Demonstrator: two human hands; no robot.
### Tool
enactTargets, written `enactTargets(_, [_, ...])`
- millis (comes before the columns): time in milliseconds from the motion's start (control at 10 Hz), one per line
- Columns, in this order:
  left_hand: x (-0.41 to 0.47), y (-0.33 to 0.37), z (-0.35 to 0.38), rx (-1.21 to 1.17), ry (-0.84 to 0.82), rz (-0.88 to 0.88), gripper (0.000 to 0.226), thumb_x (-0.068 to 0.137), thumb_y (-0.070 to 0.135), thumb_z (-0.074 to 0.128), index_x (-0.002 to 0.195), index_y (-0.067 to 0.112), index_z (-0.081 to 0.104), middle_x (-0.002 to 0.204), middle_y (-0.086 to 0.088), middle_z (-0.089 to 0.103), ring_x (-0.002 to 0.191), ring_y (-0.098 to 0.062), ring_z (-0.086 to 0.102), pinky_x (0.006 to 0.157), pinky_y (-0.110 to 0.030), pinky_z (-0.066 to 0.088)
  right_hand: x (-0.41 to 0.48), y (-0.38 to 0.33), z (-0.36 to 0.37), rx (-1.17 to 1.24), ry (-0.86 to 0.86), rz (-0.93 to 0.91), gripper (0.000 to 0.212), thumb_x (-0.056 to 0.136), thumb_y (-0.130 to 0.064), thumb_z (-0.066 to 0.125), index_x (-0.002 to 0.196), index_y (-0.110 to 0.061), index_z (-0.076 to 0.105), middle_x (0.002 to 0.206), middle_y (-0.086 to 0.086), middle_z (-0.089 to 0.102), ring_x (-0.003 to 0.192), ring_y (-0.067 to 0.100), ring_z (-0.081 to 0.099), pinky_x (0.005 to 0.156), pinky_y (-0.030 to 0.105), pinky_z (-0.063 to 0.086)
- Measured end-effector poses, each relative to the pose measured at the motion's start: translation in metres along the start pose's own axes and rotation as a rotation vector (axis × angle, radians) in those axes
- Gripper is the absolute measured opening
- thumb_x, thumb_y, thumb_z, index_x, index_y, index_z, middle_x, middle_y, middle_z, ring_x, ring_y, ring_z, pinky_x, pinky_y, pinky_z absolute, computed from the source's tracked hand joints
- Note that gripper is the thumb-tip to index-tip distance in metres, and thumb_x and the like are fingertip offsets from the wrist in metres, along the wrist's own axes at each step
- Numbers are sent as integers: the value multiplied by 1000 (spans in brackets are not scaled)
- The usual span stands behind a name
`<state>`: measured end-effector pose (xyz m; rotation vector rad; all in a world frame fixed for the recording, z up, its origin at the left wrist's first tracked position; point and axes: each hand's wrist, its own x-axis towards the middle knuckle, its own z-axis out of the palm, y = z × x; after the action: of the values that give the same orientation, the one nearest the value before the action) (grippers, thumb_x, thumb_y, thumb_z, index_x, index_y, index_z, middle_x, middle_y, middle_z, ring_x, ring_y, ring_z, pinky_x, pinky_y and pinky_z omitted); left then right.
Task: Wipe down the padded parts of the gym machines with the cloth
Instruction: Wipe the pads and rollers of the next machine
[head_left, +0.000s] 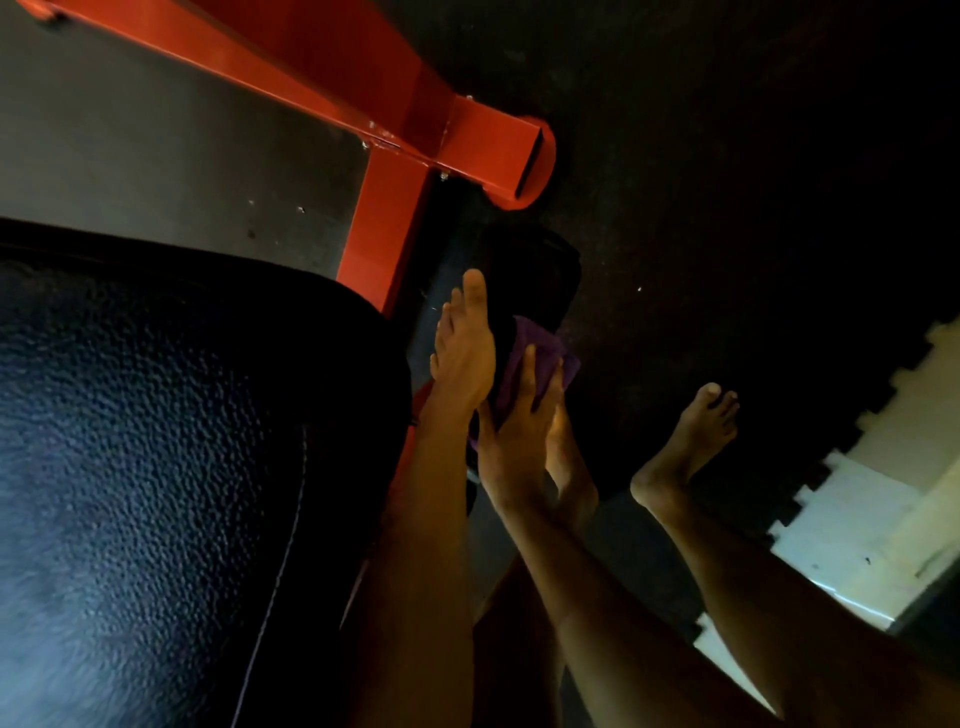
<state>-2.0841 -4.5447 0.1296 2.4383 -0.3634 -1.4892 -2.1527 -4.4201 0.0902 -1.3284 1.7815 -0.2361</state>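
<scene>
The cloth (527, 343) is purple, the pebble-grained pad (182, 415) black, the frame (384, 208) orange-red.

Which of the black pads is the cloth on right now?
The small dark pad by the orange frame; the right hand presses the purple cloth on it. The big textured pad at left has no cloth on it.

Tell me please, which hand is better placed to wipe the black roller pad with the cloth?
The right hand. Its fingers lie flat on the purple cloth, pressing it against the roller pad. The left hand rests bare on the pad's side, with no cloth under it.
</scene>
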Motion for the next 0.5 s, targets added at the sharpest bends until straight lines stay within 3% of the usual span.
enactTargets(100, [-16, -10, 5, 58, -47, 78, 78, 101, 69, 16, 163, 21, 12, 170, -4, 10, 157, -22, 5, 127, -52, 6, 63, -2, -22, 106, -27, -53, 70, 103, -50, 49, 163, -31, 18, 169, 13, 9, 155, 33, 17, 119, 50, 34])
enactTargets(200, [-32, -13, 9, 101, -52, 114, 68, 106, 57, 18, 162, 20, 14, 170, -3, 9, 157, -22, 4, 127, -51, 3, 107, -21, -34, 211, 149, 25, 64, 101, -53, 48, 159, -30, 30, 164, 17, 21, 148, 38, 32, 112, 53, 43])
enactTargets(300, [-33, -9, 9, -31, 38, 92, 77, 98, 73, 21, 159, 26, 27, 167, -2, 23, 155, -23, 18, 125, -54, 9, 121, -33, -39, 116, 168, 35, 63, 100, -58, 44, 158, -36, 29, 164, 16, 21, 148, 41, 31, 109, 61, 44])
enactTargets(400, [6, -15, 5, -215, 160, -81, 113, 67, 103, 12, 150, 33, 46, 153, -1, 50, 144, -27, 41, 120, -58, 23, 50, -24, -26, -149, -20, -114, 76, 98, -50, 58, 161, -40, 17, 170, 13, 9, 152, 45, 19, 111, 68, 38])
enactTargets(500, [15, -13, 6, -214, 172, -139, 106, 74, 99, 8, 151, 34, 43, 152, -3, 51, 145, -29, 40, 120, -60, 22, 10, -11, -32, -261, -54, -289, 89, 90, -41, 74, 159, -35, 19, 166, 17, 22, 144, 50, 35, 102, 67, 48])
